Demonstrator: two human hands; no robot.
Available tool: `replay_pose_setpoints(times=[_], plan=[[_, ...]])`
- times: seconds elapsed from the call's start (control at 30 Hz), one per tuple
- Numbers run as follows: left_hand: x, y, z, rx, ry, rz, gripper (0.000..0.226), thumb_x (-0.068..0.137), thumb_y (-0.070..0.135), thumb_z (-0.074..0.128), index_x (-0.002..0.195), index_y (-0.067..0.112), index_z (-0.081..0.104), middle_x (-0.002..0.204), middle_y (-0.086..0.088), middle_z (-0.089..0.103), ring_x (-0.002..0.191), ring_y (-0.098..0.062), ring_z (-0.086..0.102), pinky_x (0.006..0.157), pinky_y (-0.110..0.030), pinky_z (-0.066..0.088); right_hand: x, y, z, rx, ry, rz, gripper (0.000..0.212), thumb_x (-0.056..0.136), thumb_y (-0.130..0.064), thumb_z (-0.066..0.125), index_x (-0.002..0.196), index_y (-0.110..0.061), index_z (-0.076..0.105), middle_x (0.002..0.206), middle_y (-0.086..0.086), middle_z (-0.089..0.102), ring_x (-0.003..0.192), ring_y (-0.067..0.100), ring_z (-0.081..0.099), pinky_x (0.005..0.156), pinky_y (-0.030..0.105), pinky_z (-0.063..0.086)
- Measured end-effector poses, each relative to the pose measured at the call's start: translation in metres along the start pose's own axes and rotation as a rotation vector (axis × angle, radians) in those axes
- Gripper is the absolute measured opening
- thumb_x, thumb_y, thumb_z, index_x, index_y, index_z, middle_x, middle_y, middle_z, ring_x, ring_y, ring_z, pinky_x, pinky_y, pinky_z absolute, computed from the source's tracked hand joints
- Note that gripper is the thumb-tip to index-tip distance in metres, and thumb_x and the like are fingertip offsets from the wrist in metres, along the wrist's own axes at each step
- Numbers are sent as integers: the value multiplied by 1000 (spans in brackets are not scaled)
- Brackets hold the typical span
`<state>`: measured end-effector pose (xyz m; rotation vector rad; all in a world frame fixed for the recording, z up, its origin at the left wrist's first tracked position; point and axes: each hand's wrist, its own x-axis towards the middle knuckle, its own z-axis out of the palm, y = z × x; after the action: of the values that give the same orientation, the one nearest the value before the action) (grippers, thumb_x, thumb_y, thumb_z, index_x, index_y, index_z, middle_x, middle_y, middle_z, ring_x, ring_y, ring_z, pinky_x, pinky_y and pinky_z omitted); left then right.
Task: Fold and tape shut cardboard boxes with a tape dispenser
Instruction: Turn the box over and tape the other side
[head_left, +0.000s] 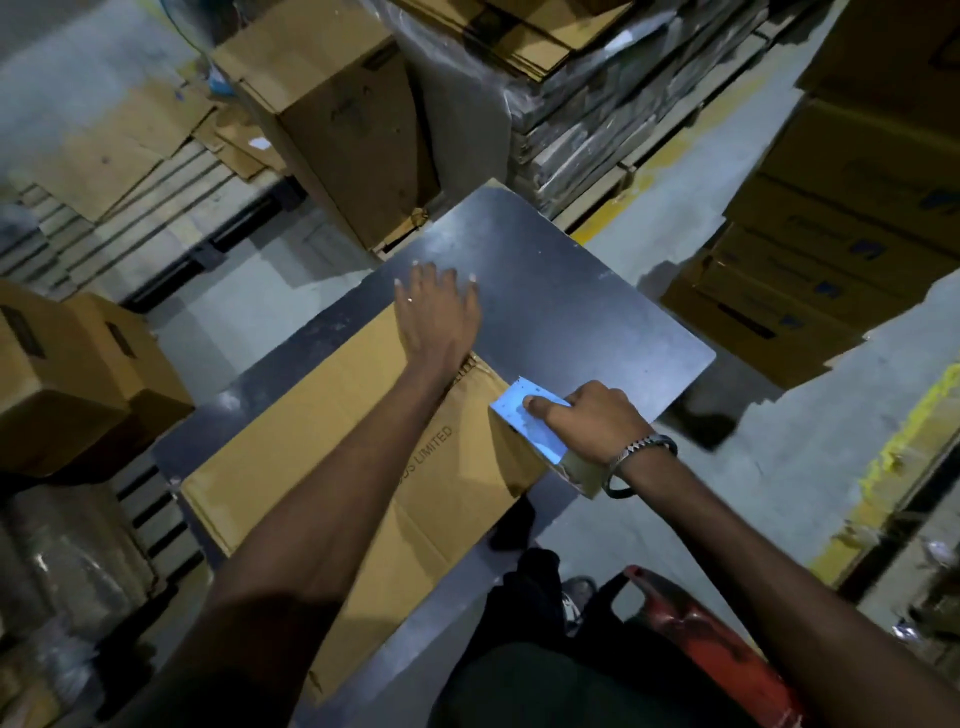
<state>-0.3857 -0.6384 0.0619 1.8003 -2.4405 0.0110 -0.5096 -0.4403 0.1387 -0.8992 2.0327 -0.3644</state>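
A flattened cardboard box (322, 447) with printed lettering lies on a dark table (571, 291). My left hand (439, 312) reaches over the box's far end with fingers spread flat, at the table surface. At the box's right edge, my right hand (592, 415) grips a blue tape dispenser (524, 421), thumb pressed on its blue plate. A roll of tape (582, 470) shows under my wrist.
Stacked cardboard boxes (852, 228) stand right of the table. An upright box (343, 119) stands behind it and another box (78, 384) sits to the left. Flat cardboard sheets (119, 150) lie on a pallet at far left. A red pallet jack handle (701, 634) is near my legs.
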Motion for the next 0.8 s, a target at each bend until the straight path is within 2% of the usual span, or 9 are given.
replay_pose_setpoints(times=[0.1, 0.17, 0.27, 0.3, 0.4, 0.57, 0.8], plan=[[-19, 17, 7, 23, -55, 15, 79, 107, 64, 12, 150, 14, 56, 166, -19, 38, 161, -33, 18, 128, -56, 4, -6, 6, -3, -20, 7, -7, 55, 87, -66, 63, 70, -14, 58, 74, 3, 60, 71, 21, 57, 54, 31, 35], [-22, 18, 7, 59, -46, 6, 77, 108, 61, 12, 152, 15, 55, 167, -18, 35, 162, -32, 15, 129, -57, 6, -18, 25, -5, -26, 13, 7, 58, 88, -67, 62, 68, -13, 57, 71, 3, 59, 69, 21, 57, 54, 32, 34], [-18, 16, 6, 105, -39, 0, 71, 109, 57, 15, 151, 17, 56, 167, -18, 35, 161, -33, 15, 128, -59, 7, -40, 57, -3, 35, 25, 37, 62, 87, -64, 66, 54, -15, 46, 50, -2, 48, 55, 22, 52, 52, 33, 33], [-18, 16, 5, 114, -48, -4, 70, 109, 57, 16, 151, 18, 55, 168, -18, 34, 162, -34, 14, 128, -59, 7, -43, 62, -2, 70, 34, 31, 62, 87, -62, 67, 53, -16, 45, 48, -2, 46, 54, 22, 52, 52, 32, 34], [-36, 31, -2, 82, -57, -16, 71, 109, 58, 15, 153, 16, 52, 170, -19, 29, 162, -34, 11, 129, -58, 6, -44, 61, 1, 110, 56, 16, 58, 86, -61, 68, 56, -16, 46, 55, 1, 49, 55, 20, 52, 52, 31, 33], [-99, 62, -1, 28, -46, 42, 89, 104, 71, 2, 157, 16, 48, 171, -18, 26, 163, -31, 5, 129, -56, 2, -47, 60, 5, 98, 79, 17, 59, 87, -61, 65, 58, -14, 47, 59, 3, 52, 57, 21, 54, 51, 32, 32], [-102, 63, -2, 26, -59, 61, 79, 107, 67, 10, 153, 19, 53, 171, -16, 27, 163, -32, 3, 129, -57, 7, -70, 81, 8, 52, 105, 6, 61, 88, -66, 59, 58, -14, 49, 60, 4, 54, 60, 21, 57, 52, 31, 32]])
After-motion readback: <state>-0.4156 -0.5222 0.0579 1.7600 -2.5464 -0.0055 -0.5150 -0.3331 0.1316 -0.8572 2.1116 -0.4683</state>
